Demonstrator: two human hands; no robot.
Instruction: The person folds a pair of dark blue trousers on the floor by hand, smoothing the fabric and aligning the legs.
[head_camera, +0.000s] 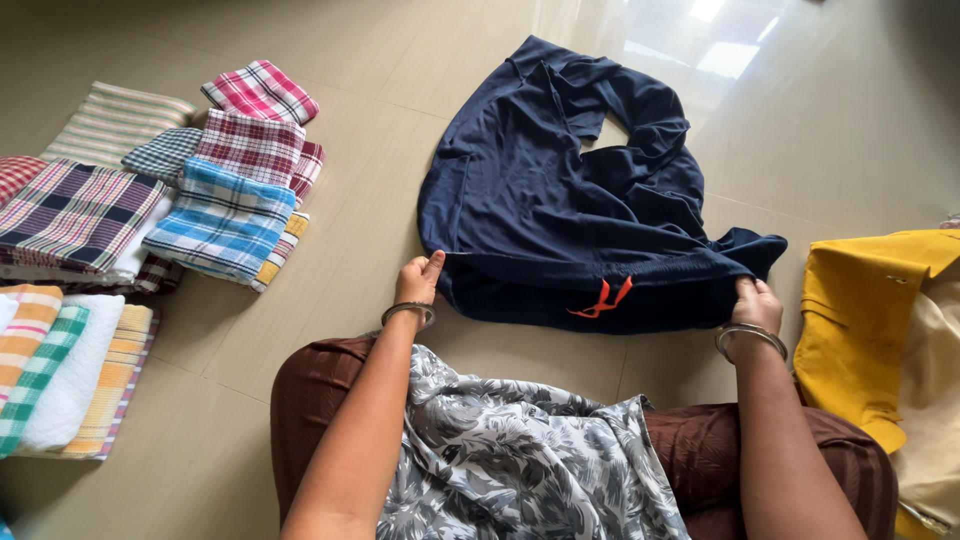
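Navy blue fabric shorts w/ orange drawstring (560, 200) lie spread on the beige tiled floor (380, 240), waistband stretched btwn both hands. Left hand (418, 280) pinches one waistband end, right hand (757, 303) grips the other. Folded checked cloths (225, 215) stacked well left of left hand; yellow garment (860, 320) just right of right hand.

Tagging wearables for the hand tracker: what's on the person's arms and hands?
Both arms are bare, with no sleeves in view. The left hand has a thin silver-coloured metal bangle at the wrist. The right hand has a similar silver bangle. No gloves, and no rings or watch that I can see.
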